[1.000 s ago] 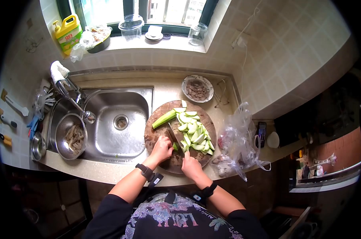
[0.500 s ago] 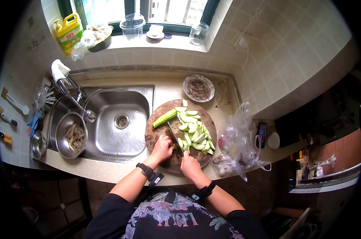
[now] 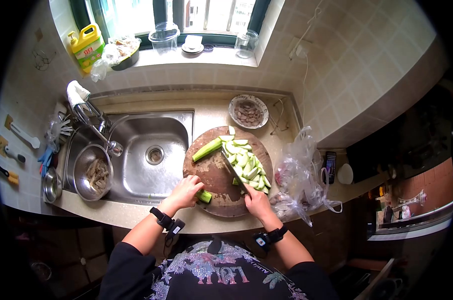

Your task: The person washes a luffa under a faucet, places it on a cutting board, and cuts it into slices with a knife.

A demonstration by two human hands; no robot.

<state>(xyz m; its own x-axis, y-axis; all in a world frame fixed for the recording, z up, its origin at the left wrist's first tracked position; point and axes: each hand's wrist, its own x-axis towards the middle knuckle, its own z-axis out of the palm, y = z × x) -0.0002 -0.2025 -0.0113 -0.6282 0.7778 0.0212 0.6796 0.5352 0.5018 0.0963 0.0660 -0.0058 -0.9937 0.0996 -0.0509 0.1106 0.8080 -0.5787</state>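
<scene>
1 round cutting board (image 3: 221, 204) carries 1 long gourd strip (image 3: 207, 149), 1 heap of slices (image 3: 247, 162) and 1 short stub (image 3: 204, 196). The left hand (image 3: 185, 191) pinches the stub at the board's near-left edge. The right hand (image 3: 257, 201) is clamped on 1 knife (image 3: 233, 170), its blade just beside the heap.

we see pale green slices (image 3: 245, 164) at two o'clock on our brown board (image 3: 214, 175), a darker green stub (image 3: 204, 196) at seven. grey sink (image 3: 136, 150) at nine; yellow bottle (image 3: 86, 45) at eleven; our black shirt (image 3: 211, 275) carries purple-white florals.
</scene>
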